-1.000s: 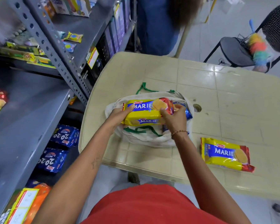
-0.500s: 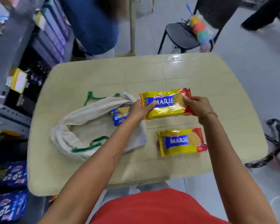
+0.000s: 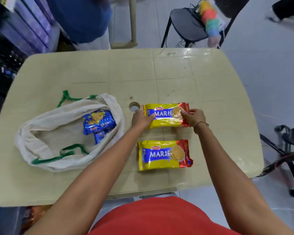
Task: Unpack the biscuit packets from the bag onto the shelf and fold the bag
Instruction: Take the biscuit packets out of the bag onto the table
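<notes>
Both hands are on the same thing: a yellow-and-red foil packet of Marie biscuits [image 3: 165, 117], lying lengthwise on the pale beige plastic table [image 3: 92, 70]. The left hand [image 3: 141, 118] has its fingers curled over the packet's left end, thumb on the blue label; the right hand [image 3: 193, 117], a thin beaded bracelet [image 3: 200, 123] at its wrist, pinches the red right end with fingers wrapped round the edge. Whether the packet is flat on the table or held just above it, I cannot tell.

Just nearer the person lies a second yellow-and-red Marie packet [image 3: 165, 155], flat, label up, apart from the first and touched by neither hand.

To the left slumps an off-white cloth bag with green cord handles [image 3: 46, 133], its mouth wide open. Inside sit two blue packets of biscuits [image 3: 98, 122] — one on top with its label showing, another half hidden beneath it. A small round hole in the tabletop [image 3: 134, 106] lies between the bag and the held packet, just beside the left hand.

Beyond the table stands a black metal chair [image 3: 185, 24] with a multicoloured fluffy duster [image 3: 210, 21] on it, and someone in blue clothing [image 3: 81, 17] stands at the far left. Dark shelving [image 3: 10, 48] runs along the left edge — blurred.
</notes>
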Tool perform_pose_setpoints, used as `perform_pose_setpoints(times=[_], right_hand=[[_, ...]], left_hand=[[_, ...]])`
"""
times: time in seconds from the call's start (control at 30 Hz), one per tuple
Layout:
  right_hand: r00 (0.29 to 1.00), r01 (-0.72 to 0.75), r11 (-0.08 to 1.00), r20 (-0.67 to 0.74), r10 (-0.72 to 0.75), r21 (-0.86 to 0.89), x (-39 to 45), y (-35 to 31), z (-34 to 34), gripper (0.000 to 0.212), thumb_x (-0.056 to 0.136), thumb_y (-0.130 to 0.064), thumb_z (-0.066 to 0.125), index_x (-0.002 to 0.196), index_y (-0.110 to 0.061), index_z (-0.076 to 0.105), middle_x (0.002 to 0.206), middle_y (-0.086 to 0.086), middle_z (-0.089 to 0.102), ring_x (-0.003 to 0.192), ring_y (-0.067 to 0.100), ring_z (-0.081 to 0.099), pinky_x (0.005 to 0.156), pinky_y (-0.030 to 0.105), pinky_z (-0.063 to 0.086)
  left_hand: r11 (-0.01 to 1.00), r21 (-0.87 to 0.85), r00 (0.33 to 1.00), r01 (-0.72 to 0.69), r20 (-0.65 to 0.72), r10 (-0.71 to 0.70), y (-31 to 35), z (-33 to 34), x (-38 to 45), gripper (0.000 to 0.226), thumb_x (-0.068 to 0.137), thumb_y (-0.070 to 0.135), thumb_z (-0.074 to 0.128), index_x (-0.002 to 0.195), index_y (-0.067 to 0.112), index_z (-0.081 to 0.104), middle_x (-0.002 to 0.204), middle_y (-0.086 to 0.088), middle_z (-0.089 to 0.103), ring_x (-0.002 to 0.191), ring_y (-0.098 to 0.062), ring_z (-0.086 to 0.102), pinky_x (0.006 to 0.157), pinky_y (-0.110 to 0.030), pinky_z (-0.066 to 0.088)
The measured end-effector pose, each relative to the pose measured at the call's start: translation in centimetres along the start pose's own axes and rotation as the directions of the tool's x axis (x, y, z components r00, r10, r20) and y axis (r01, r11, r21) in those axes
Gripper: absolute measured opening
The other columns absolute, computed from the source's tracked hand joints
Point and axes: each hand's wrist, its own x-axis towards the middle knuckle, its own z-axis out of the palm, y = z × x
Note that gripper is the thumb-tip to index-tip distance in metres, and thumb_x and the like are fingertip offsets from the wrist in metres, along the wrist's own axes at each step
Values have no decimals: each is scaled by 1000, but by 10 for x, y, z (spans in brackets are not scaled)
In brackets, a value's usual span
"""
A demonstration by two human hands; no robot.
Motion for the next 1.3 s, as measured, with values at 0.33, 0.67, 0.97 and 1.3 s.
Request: perform_pose_setpoints(times=[0.33,0.67,0.97,1.3], right_hand=[[889,457,889,14,-458,34,-93,-107,103,23,87,-9,54,101,-2,71,106,19,70,104,32,62,89,32,43],[912,-238,937,390,125,256,-180,-103,225,66,76,-77,41,55,-14,50,59,7,55,56,25,50,64,37,46],[937,-350,608,270,223,712,-177,-121,244,51,71,-35,78,107,-4,58,87,12,68,64,20,66,49,27,54],[844,-316,673,522,-122,669,-200,-82,235,22,81,-16,66,101,-9,71,90,5,77,75,15,72,58,24,57]], left_hand=[[946,11,662,-323,-712,234,-85,-124,-55,20,93,9,49,106,-4,58,110,-24,53,107,-35,52,98,-39,37],[990,138,976,-1,-214,30,-160,-200,-18,35,92,24,43,91,5,72,100,-17,73,95,-32,66,84,-36,52],[917,88,918,-388,-54,394,-151,-235,24,27,90,8,50,109,7,69,118,-10,69,109,-21,62,95,-24,43],[975,-101,967,-197,145,210,-169,-247,33,30,93,45,49,105,21,63,104,-4,69,88,-14,67,69,-22,46]])
